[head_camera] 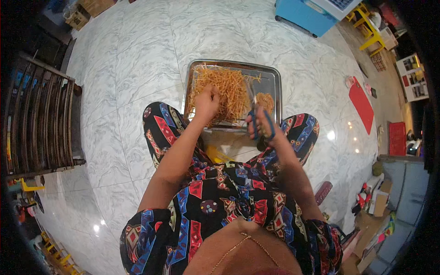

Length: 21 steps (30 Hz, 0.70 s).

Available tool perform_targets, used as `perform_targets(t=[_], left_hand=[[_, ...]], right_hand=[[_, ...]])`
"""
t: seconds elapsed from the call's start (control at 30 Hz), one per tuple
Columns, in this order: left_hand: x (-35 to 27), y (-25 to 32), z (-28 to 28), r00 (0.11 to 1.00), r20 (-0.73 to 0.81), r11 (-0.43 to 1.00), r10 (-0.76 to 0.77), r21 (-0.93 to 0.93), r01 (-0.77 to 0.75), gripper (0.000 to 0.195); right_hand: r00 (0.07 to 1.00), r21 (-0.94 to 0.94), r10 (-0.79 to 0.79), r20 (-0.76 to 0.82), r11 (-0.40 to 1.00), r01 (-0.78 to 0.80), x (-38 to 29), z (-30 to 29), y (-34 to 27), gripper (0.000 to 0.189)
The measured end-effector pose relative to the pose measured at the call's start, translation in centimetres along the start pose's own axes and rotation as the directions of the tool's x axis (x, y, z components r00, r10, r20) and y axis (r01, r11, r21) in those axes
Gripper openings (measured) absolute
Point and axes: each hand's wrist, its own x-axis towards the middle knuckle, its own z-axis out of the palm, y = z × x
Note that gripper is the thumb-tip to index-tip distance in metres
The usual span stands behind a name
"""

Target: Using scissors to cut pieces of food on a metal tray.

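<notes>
A metal tray (237,62) lies on the floor between my knees. A wide heap of thin orange-brown dried strands (229,86) covers its left and middle part. Over the heap's left side is my left hand (206,103), its fingers curled; whether a strand is pinched in them cannot be made out. My right hand (265,126), slightly blurred, grips scissors (253,120) by their blue handles. The blades point away from me, along the heap's right edge. Beside them a smaller clump of the strands (266,100) sits on the tray's right side.
Marble-patterned floor tiles (144,68) surround the tray. A blue wheeled box (304,17) stands beyond it at the upper right. On the right lies a red mat (361,105). A slatted rack (41,120) stands at the left. Something yellow (217,154) is under me.
</notes>
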Motion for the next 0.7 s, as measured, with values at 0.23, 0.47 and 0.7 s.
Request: perform_targets(t=[0.23, 0.47, 0.7], left_hand=[[-0.2, 3.7, 4.0, 0.929, 0.258, 0.953, 0.267, 0.075, -0.294, 0.017], [1.1, 5.3, 12.1, 0.622, 0.659, 0.717, 0.422, 0.178, -0.674, 0.051], [3.6, 4.6, 13.9, 0.457, 0.838, 0.628, 0.3, 0.187, -0.756, 0.066]], right_hand=[[0.959, 0.056, -0.269, 0.09, 0.963, 0.265, -0.6, -7.5, -5.3, 0.063], [0.915, 0.182, -0.396, -0.079, 0.897, 0.404, 0.7, -9.1, -5.8, 0.069], [0.928, 0.18, -0.356, -0.112, 0.911, 0.371, 0.3, -9.2, -5.8, 0.068]])
